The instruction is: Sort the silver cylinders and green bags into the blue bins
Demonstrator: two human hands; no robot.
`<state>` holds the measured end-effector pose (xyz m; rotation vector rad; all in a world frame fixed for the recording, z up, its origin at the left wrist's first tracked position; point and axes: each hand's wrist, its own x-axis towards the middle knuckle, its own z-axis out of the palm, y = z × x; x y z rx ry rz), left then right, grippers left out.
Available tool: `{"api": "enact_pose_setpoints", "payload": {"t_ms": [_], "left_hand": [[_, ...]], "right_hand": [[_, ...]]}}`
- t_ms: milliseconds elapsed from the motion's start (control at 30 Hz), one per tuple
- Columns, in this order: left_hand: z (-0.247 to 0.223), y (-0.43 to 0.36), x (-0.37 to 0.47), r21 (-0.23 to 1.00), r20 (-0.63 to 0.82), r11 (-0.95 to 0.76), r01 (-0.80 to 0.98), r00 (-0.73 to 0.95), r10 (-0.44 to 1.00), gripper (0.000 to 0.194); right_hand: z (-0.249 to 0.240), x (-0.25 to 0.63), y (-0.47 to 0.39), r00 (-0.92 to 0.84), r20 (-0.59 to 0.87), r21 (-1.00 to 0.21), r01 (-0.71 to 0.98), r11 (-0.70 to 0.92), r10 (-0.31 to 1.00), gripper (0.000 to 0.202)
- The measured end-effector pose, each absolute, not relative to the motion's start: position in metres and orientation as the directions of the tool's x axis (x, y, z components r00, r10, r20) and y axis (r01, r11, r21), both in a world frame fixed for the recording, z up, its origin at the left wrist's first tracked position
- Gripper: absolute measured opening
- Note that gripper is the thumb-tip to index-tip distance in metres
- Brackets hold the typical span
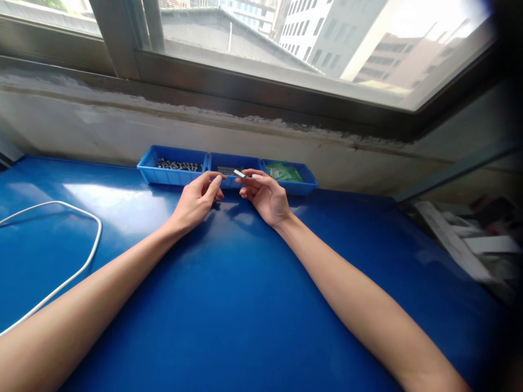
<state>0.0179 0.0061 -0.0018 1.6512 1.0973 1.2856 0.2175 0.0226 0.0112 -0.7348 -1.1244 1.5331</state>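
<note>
My right hand [267,197] is closed, with a small shiny metal piece [239,173] pinched between thumb and fingertips. Its exact kind is too small to tell. Just to the left, my left hand [199,198] has thumb and forefinger pressed together; whatever is between them cannot be made out. Both hands hover in front of a row of blue bins. Many screws [180,165] lie in the left bin [169,177]. Behind the metal piece, the middle bin [237,159] contains grey metal parts, partly hidden by my fingers. A green plastic bag [285,171] fills the right bin [304,188].
The bins stand on a glossy blue tabletop [229,305], near the wall [102,130] below a window. A white cable [97,239] curves across the table's left side. Blurred pale items [486,244] lie beyond the right edge.
</note>
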Motion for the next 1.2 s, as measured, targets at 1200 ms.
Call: {"api": "enact_pose_setpoints", "payload": {"t_ms": [1200], "left_hand": [[0.003, 0.002, 0.017, 0.844, 0.412, -0.416, 0.337, 0.088, 0.907, 0.023]], "right_hand": [[0.006, 0.206, 0.011, 0.061, 0.449, -0.858, 0.309, 0.411, 0.891, 0.044]]}}
